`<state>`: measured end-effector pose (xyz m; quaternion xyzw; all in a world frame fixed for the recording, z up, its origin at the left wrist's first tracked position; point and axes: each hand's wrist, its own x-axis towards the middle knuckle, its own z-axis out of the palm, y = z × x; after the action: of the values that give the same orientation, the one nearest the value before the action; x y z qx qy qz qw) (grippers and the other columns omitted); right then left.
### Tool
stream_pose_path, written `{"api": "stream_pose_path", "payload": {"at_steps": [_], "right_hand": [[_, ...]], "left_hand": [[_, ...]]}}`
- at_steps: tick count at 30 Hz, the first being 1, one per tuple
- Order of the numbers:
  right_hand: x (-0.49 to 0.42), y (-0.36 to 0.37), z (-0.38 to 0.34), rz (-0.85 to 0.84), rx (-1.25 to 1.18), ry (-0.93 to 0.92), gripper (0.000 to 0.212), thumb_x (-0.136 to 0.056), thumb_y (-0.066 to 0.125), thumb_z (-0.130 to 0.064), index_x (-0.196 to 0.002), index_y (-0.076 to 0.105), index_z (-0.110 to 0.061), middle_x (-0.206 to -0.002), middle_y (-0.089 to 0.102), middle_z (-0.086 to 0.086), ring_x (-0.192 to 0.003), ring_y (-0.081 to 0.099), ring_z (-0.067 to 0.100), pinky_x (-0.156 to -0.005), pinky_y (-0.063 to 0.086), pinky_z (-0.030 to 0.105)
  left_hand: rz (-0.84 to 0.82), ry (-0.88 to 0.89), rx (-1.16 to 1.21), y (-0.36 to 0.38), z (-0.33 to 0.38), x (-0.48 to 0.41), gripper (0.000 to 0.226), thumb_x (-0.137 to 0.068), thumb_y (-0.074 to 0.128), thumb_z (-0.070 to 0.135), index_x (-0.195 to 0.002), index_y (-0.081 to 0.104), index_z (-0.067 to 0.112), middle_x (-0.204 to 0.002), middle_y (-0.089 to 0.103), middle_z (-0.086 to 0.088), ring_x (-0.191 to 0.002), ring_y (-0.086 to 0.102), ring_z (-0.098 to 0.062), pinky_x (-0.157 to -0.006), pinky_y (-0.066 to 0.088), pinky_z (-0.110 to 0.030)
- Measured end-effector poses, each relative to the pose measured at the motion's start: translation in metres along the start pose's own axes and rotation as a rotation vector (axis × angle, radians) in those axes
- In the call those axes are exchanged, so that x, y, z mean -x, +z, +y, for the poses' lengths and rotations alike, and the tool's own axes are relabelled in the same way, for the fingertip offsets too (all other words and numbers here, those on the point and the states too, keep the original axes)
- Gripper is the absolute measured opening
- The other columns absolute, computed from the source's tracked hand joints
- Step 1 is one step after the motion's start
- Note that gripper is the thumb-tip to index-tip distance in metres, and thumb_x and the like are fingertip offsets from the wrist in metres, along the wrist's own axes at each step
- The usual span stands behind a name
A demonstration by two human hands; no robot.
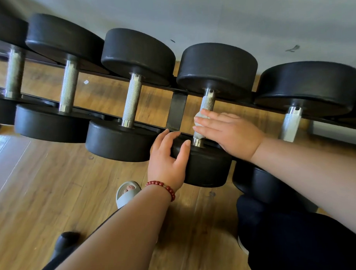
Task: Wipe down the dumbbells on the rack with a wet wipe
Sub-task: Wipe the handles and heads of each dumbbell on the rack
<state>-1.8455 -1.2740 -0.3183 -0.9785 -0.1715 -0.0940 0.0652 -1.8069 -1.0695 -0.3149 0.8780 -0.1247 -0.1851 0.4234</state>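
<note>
Fingers [208, 121] of the right hand [231, 133] lie straight and together across the handle [208, 102] of one dumbbell [206, 170]. They press the wet wipe [199, 135] against the knurled steel beneath them, probably so it can be rubbed along the bar. Whether the thumb hooks underneath I cannot tell. On the left hand [168, 161], fingers are spread and curled over the rim of that dumbbell's near head, just below the wiping fingers, seemingly to stop it rolling. Beyond both sets of fingertips runs the rack [91, 113], its cross strut [177, 110] just left of the wipe. On either side of the fingers the neighbouring dumbbells [121, 141] crowd close, leaving little sideways room. Behind the left fingers sits a bead bracelet [164, 186].
</note>
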Motion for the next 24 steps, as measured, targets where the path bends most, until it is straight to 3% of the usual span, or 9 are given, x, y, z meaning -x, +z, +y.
{"api": "stream_pose_path", "payload": {"at_steps": [4,8,13,16,21,24], "right_hand": [[0.002,-0.027,-0.02,0.062,0.035,0.102,0.056,-0.073,0.073,0.009,-0.127,0.062,-0.006,-0.132,0.06,0.015,-0.131,0.048,0.037,-0.102,0.039,0.049],[0.005,-0.053,-0.042,0.099,0.025,0.147,0.047,-0.082,0.058,0.003,-0.128,0.061,-0.007,-0.132,0.06,0.015,-0.13,0.05,0.036,-0.104,0.041,0.052],[0.006,-0.074,-0.082,0.123,-0.013,0.184,0.05,-0.081,0.066,0.005,-0.129,0.06,-0.006,-0.134,0.059,0.016,-0.13,0.05,0.036,-0.1,0.044,0.051],[0.006,-0.082,-0.103,0.147,-0.021,0.213,0.049,-0.082,0.067,0.005,-0.129,0.061,-0.006,-0.132,0.06,0.015,-0.127,0.053,0.035,-0.1,0.044,0.048],[0.011,-0.084,-0.129,0.139,-0.026,0.244,0.052,-0.077,0.073,0.005,-0.127,0.063,-0.007,-0.129,0.063,0.014,-0.124,0.056,0.035,-0.096,0.048,0.048],[0.008,-0.077,-0.135,0.121,-0.038,0.251,0.052,-0.076,0.073,0.006,-0.126,0.063,-0.006,-0.129,0.062,0.014,-0.125,0.055,0.035,-0.095,0.049,0.049]], "left_hand": [[-0.047,0.006,-0.19,-0.01,0.013,0.004,0.056,-0.099,0.036,0.05,-0.148,0.033,0.023,-0.157,0.025,0.003,-0.144,0.021,-0.015,-0.115,0.022,-0.035],[0.016,0.184,-0.432,-0.038,0.029,0.013,0.052,-0.101,0.035,0.042,-0.146,0.037,0.016,-0.156,0.03,-0.002,-0.144,0.024,-0.019,-0.117,0.019,-0.035],[0.018,0.324,-0.679,-0.077,0.043,0.039,0.052,-0.101,0.037,0.042,-0.148,0.033,0.021,-0.158,0.025,-0.001,-0.147,0.016,-0.022,-0.118,0.016,-0.041],[0.036,0.379,-0.775,-0.093,0.041,0.059,0.052,-0.098,0.035,0.044,-0.144,0.041,0.02,-0.154,0.034,-0.004,-0.145,0.023,-0.025,-0.116,0.023,-0.044],[0.061,0.391,-0.839,-0.104,0.038,0.078,0.052,-0.094,0.035,0.042,-0.137,0.049,0.016,-0.147,0.045,-0.008,-0.14,0.034,-0.031,-0.113,0.028,-0.048],[0.047,0.357,-0.872,-0.103,0.035,0.078,0.055,-0.095,0.033,0.043,-0.141,0.045,0.017,-0.15,0.041,-0.009,-0.142,0.031,-0.032,-0.116,0.023,-0.049]]}}
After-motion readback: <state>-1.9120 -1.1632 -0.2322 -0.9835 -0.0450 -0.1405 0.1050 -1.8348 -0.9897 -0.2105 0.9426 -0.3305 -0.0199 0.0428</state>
